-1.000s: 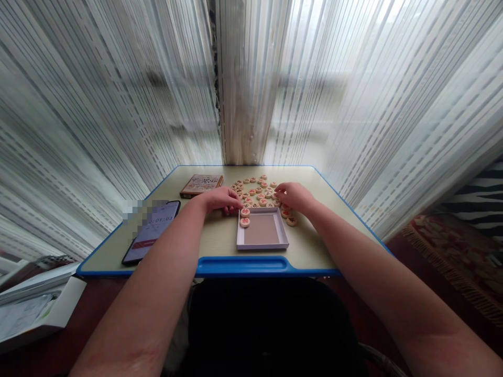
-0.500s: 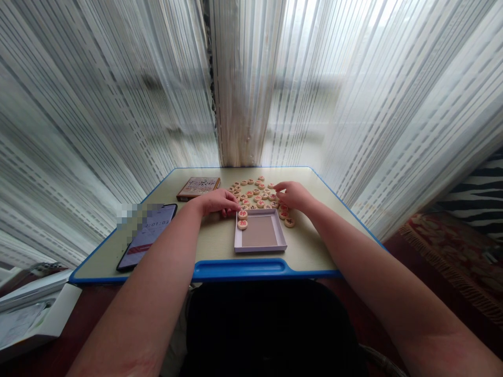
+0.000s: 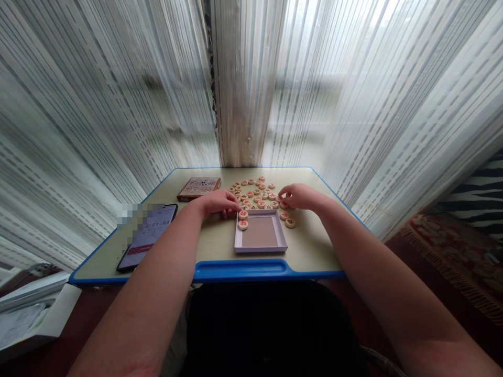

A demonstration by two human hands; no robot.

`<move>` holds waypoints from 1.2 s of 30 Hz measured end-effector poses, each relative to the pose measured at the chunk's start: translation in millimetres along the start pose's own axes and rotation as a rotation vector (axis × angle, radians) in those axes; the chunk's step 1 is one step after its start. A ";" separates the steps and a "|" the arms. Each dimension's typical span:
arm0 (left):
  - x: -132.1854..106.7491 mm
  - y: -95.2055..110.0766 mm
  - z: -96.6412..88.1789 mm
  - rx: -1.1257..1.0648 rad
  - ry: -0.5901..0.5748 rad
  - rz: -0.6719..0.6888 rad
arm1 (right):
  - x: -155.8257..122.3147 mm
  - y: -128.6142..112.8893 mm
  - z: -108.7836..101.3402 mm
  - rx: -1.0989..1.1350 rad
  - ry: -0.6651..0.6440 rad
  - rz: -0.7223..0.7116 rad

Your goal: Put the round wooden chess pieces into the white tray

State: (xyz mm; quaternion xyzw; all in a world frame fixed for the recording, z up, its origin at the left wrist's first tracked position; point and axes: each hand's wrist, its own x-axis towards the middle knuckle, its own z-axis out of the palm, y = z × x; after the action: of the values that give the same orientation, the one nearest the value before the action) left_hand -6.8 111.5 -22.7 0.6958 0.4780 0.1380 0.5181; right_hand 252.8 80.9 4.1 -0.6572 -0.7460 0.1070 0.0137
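We see two bare hands over a pale, blue-edged worktop [image 3: 220,238]. Left hand [image 3: 222,203]: fingers curled, tips at the far left corner of a shallow open box [image 3: 261,249], just beside the pieces in it; we can't tell if it grips anything. Right hand [image 3: 295,197]: thumb and fingers bent down over a round piece [image 3: 283,205] at the right of the pile; we can't tell if it's gripped or only touched.

In the box we have two red-marked pieces [image 3: 243,224], flat, one in front of the other along the left wall. Loose game pieces [image 3: 261,204], red and black characters, lie spread behind the box, a couple at its right. Flat printed carton [image 3: 199,188] sits behind the left hand; phone [image 3: 151,235] lies left of the left forearm, partly pixelated. Striped curtains [image 3: 251,84] hang behind.
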 end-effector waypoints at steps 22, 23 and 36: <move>0.6 -0.1 0.9 0.015 0.013 0.004 | -7.8 9.3 -14.1 -0.086 0.004 0.126; 0.4 0.1 1.0 0.017 0.014 0.005 | -8.2 10.1 -14.4 -0.076 -0.052 0.148; 1.2 -0.8 0.1 0.019 0.005 0.007 | -6.0 4.7 -6.4 0.093 -0.217 0.073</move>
State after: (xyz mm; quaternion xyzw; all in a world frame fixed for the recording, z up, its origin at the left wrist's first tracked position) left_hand -6.6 112.4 -23.8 0.7022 0.4781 0.1371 0.5095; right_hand 259.2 76.4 10.3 -0.6671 -0.7128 0.2127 -0.0406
